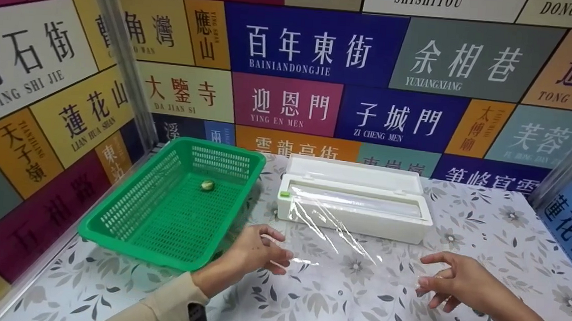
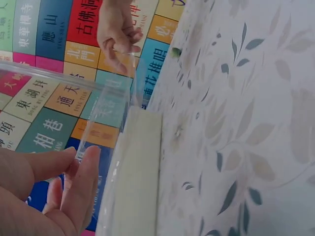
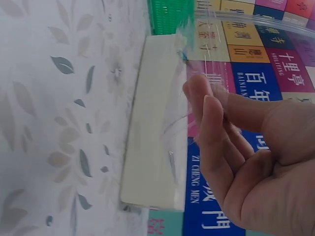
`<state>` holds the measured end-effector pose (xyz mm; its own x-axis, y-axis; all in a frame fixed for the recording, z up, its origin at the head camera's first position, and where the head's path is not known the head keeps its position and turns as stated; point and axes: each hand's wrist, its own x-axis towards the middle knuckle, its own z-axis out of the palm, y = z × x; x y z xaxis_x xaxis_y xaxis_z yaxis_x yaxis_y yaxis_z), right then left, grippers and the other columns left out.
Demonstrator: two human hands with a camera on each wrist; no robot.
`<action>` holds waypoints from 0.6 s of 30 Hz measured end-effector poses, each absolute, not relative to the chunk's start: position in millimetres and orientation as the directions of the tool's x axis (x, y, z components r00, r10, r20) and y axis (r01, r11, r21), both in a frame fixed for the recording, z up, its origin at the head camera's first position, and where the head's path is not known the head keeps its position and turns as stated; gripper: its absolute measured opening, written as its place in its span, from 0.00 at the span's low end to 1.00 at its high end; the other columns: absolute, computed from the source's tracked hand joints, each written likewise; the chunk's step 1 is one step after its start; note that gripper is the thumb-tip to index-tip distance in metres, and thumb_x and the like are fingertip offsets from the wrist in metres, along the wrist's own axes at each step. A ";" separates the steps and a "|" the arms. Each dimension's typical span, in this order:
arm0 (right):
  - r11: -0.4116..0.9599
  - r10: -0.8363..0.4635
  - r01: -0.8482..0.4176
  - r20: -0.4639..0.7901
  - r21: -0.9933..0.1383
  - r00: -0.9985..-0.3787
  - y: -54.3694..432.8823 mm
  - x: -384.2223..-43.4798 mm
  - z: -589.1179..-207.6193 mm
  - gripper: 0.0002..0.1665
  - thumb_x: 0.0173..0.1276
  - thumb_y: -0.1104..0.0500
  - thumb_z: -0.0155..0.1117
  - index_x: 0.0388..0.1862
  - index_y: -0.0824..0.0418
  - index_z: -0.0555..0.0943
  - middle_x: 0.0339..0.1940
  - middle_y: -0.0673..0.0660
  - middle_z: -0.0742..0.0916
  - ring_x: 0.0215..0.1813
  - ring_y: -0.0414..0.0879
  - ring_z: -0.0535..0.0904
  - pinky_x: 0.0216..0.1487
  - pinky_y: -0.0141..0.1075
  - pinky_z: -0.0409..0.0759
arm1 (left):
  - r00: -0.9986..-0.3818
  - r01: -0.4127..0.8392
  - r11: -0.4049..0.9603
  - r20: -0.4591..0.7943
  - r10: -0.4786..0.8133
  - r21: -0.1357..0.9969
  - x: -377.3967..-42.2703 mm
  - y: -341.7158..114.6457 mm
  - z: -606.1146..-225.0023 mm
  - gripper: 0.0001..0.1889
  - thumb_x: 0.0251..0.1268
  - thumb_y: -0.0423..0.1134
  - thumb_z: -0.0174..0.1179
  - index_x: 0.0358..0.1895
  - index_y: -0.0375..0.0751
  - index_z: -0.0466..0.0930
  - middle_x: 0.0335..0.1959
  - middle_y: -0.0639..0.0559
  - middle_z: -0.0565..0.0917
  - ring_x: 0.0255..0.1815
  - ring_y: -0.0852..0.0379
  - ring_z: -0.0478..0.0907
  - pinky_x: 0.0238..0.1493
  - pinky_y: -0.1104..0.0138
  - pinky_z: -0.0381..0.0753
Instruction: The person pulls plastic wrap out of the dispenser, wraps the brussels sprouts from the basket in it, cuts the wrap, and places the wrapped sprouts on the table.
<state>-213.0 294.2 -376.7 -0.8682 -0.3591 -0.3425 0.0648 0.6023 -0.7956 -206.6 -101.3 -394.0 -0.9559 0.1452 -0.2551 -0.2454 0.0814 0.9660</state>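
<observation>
**Thin film [image 1: 331, 230]: light, clingy, safest by its free corners**

The patterned surface [image 1: 494, 233] carried a green basket [image 1: 224, 163] on the left and, just beside it, a white box [image 1: 413, 234] with its lid raised. The film ran out of the box, over its front, toward the hands.

Each hand's fingers were nearly closed: the left hand [image 1: 258, 250] pinched the film's left edge between thumb and fingertips, the right hand [image 1: 465, 282] its right edge, the other fingers loosely bent.

The film looked almost weightless, limp and slick, likely to cling to itself or split if tugged unevenly. Its two free corners seemed the best holds, kept apart with light, even tension; creases already slanted across it.

Smallest, a pale-green piece [image 1: 207, 185] lay in the basket.
</observation>
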 end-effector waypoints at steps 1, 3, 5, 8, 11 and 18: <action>0.592 -0.374 0.068 -0.349 -0.803 -0.859 294.7 -212.4 -380.6 0.43 0.71 0.55 0.66 0.70 0.80 0.58 0.39 0.61 0.92 0.29 0.45 0.87 0.28 0.38 0.87 | -0.950 -0.264 0.080 -0.274 0.152 0.961 -205.9 -101.2 -397.4 0.19 0.58 0.23 0.67 0.52 0.27 0.72 0.35 0.37 0.89 0.31 0.48 0.89 0.33 0.61 0.90; 0.579 -0.387 0.086 -0.367 -0.810 -0.846 295.7 -210.8 -388.6 0.44 0.72 0.54 0.65 0.70 0.82 0.56 0.40 0.61 0.92 0.29 0.44 0.87 0.27 0.37 0.87 | -0.936 -0.301 0.083 -0.311 0.164 0.950 -204.0 -101.1 -404.6 0.23 0.59 0.23 0.67 0.56 0.25 0.71 0.36 0.35 0.88 0.30 0.50 0.89 0.32 0.61 0.90; 0.571 -0.389 0.110 -0.386 -0.814 -0.836 297.4 -208.9 -397.0 0.44 0.72 0.54 0.65 0.69 0.83 0.56 0.41 0.61 0.92 0.28 0.44 0.87 0.26 0.36 0.86 | -0.922 -0.332 0.104 -0.346 0.173 0.938 -201.2 -101.4 -412.2 0.24 0.59 0.24 0.67 0.59 0.23 0.70 0.36 0.33 0.88 0.27 0.51 0.88 0.31 0.62 0.90; 0.563 -0.367 0.160 -0.419 -0.810 -0.830 300.5 -205.8 -409.5 0.42 0.72 0.51 0.64 0.67 0.83 0.60 0.42 0.59 0.92 0.28 0.42 0.87 0.25 0.33 0.85 | -0.912 -0.354 0.132 -0.373 0.168 0.926 -197.0 -102.5 -422.4 0.25 0.60 0.25 0.67 0.59 0.21 0.70 0.36 0.29 0.87 0.23 0.55 0.86 0.29 0.63 0.90; 0.543 -0.337 0.212 -0.442 -0.813 -0.831 302.2 -202.7 -421.2 0.38 0.73 0.52 0.64 0.64 0.81 0.65 0.42 0.58 0.92 0.28 0.41 0.87 0.26 0.32 0.85 | -0.911 -0.369 0.145 -0.388 0.140 0.918 -194.0 -103.9 -430.7 0.25 0.60 0.25 0.67 0.59 0.23 0.69 0.35 0.29 0.87 0.21 0.56 0.85 0.27 0.63 0.89; 0.442 -0.284 0.310 -0.459 -0.842 -0.842 296.6 -196.9 -442.9 0.36 0.72 0.55 0.64 0.62 0.80 0.62 0.37 0.56 0.92 0.26 0.39 0.86 0.25 0.30 0.84 | -0.901 -0.397 0.137 -0.414 0.130 0.907 -191.7 -103.5 -446.6 0.28 0.58 0.22 0.67 0.59 0.26 0.63 0.30 0.35 0.87 0.20 0.55 0.85 0.27 0.61 0.89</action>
<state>-196.9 296.6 -442.9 -0.8418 -0.2842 -0.4590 0.3097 0.4422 -0.8417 -191.7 -103.5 -446.6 -0.9010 0.1296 -0.4140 -0.3972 0.1368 0.9075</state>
